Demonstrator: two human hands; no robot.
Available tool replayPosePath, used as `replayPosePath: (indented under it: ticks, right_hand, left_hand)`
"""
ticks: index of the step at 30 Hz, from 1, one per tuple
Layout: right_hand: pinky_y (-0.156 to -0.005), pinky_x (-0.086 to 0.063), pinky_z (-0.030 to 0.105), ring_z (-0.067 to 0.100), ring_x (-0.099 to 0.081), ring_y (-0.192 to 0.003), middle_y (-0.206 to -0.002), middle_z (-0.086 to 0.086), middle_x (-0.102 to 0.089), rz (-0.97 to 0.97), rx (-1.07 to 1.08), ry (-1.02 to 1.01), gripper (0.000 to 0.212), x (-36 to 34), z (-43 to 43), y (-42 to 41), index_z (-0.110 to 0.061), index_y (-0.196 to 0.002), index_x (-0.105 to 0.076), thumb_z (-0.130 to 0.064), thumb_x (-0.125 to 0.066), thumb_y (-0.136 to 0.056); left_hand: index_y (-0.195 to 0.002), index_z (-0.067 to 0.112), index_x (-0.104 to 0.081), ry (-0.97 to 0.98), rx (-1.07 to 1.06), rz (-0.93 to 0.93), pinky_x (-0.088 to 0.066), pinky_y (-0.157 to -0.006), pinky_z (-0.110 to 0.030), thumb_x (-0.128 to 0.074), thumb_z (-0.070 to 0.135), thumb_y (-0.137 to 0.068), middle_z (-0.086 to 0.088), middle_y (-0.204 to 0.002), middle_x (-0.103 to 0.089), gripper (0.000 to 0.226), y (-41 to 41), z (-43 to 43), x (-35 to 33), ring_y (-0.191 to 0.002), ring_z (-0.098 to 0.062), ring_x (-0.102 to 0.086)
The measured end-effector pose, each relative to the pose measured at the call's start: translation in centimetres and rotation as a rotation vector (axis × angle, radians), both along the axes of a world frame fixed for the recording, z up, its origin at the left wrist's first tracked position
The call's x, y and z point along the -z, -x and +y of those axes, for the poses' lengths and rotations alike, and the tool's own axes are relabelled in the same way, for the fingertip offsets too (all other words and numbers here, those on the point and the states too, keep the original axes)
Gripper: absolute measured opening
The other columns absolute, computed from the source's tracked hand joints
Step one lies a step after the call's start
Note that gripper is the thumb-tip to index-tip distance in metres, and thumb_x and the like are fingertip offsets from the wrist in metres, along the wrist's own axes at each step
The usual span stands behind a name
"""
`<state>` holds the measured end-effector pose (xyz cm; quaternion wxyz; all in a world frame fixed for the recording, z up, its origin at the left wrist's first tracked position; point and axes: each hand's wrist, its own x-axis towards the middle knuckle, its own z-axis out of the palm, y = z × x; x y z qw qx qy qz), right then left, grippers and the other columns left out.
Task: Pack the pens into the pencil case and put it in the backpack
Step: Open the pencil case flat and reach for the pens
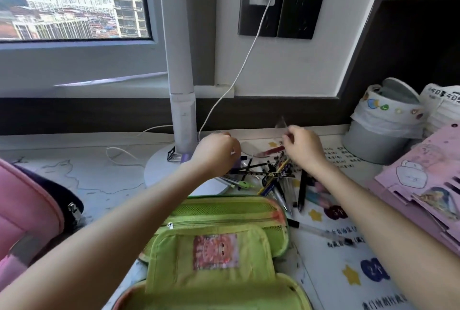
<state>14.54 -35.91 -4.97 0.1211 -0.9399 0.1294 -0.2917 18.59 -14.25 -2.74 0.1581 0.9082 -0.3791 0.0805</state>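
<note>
A green pencil case (pixel 214 247) lies open on the desk right in front of me, with a mesh pocket and a pink picture on its inner flap. Behind it lies a heap of several pens (pixel 276 180), mostly black and blue. My left hand (pixel 214 153) reaches over the heap's left end with curled fingers, and what it holds is hidden. My right hand (pixel 302 148) pinches a small clear plastic piece (pixel 282 124) above the heap's far side. One clear pen (pixel 323 233) lies apart at the right. The pink backpack (pixel 27 212) stands at the left edge.
A white desk lamp stands with its post (pixel 181 115) and round base (pixel 159 172) just left of the pens, and a white cable (pixel 246 60) runs to the wall socket. A grey bin (pixel 375 135) and a pink paper organiser (pixel 428 185) crowd the right side.
</note>
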Motion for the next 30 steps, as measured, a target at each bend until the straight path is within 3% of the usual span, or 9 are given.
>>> replayPosePath:
  ticks: [3,7,11,14,20,24,28,30]
  right_hand:
    - [-0.056,-0.034,0.027,0.023,-0.054,-0.067,-0.080,0.009,-0.064,0.129,-0.130,-0.025,0.014,0.3,2.1,-2.0,-0.009,-0.096,-0.058,-0.015,-0.045,-0.094]
    - [-0.074,-0.047,0.033,0.029,-0.060,-0.096,-0.108,0.013,-0.065,0.393,-0.212,-0.033,0.021,1.6,3.3,-3.3,-0.013,-0.111,-0.055,-0.019,-0.046,-0.094]
    - [-0.088,-0.048,0.035,0.029,-0.057,-0.109,-0.119,0.013,-0.063,0.442,-0.276,0.043,0.039,1.2,3.4,-3.1,-0.012,-0.120,-0.055,-0.036,-0.055,-0.089]
    - [-0.095,-0.046,0.038,0.028,-0.056,-0.114,-0.126,0.012,-0.060,0.513,-0.271,0.054,0.047,0.4,3.3,-3.2,-0.011,-0.127,-0.053,-0.036,-0.057,-0.088]
    - [-0.087,-0.051,0.039,0.028,-0.061,-0.099,-0.110,0.012,-0.066,0.625,-0.214,0.110,0.048,-1.3,4.4,-4.2,-0.003,-0.116,-0.060,-0.034,-0.067,-0.080]
    - [-0.085,-0.054,0.040,0.029,-0.063,-0.096,-0.108,0.014,-0.066,0.681,-0.186,0.195,0.031,-1.4,4.7,-4.5,-0.003,-0.110,-0.064,-0.014,-0.067,-0.080]
    - [-0.084,-0.054,0.038,0.030,-0.063,-0.097,-0.109,0.014,-0.066,0.555,-0.144,0.181,0.034,-1.2,3.8,-3.6,-0.005,-0.113,-0.064,0.006,-0.049,-0.084]
    - [-0.082,-0.053,0.036,0.030,-0.063,-0.097,-0.109,0.014,-0.066,0.410,-0.104,0.101,0.032,-1.6,2.9,-2.3,-0.008,-0.111,-0.065,0.004,-0.049,-0.086]
  left_hand:
    - [-0.097,0.017,-0.069,-0.062,-0.019,0.053,-0.051,-0.075,-0.035,-0.055,0.030,-0.085,-0.009,-0.098,-0.070,0.022,-0.7,-0.5,1.2,-0.090,-0.031,-0.061]
    - [-0.104,0.022,-0.065,-0.070,0.018,0.088,-0.049,-0.074,-0.032,-0.053,0.031,-0.087,-0.004,-0.102,-0.070,0.024,-1.1,-0.1,2.3,-0.092,-0.027,-0.061]
    - [-0.103,0.023,-0.066,-0.061,0.039,0.090,-0.048,-0.076,-0.031,-0.055,0.030,-0.086,0.000,-0.104,-0.070,0.022,-1.3,0.4,2.5,-0.095,-0.025,-0.060]
    - [-0.103,0.023,-0.067,-0.043,0.032,0.093,-0.047,-0.078,-0.030,-0.056,0.030,-0.086,0.000,-0.105,-0.070,0.021,-1.2,0.8,2.5,-0.096,-0.024,-0.061]
    - [-0.104,0.025,-0.068,-0.034,0.030,0.106,-0.050,-0.079,-0.031,-0.057,0.028,-0.085,0.000,-0.104,-0.070,0.022,-0.8,1.0,2.5,-0.095,-0.023,-0.062]
    - [-0.106,0.026,-0.067,-0.026,0.029,0.110,-0.049,-0.079,-0.031,-0.058,0.028,-0.083,0.000,-0.106,-0.069,0.024,-0.9,1.2,2.7,-0.096,-0.023,-0.061]
    - [-0.108,0.026,-0.066,-0.018,0.038,0.115,-0.042,-0.075,-0.025,-0.058,0.030,-0.082,0.003,-0.107,-0.068,0.027,-1.2,1.4,3.1,-0.097,-0.020,-0.060]
    - [-0.107,0.026,-0.066,0.005,0.037,0.140,-0.045,-0.078,-0.025,-0.060,0.034,-0.082,0.004,-0.108,-0.068,0.027,-1.1,1.6,3.1,-0.098,-0.018,-0.061]
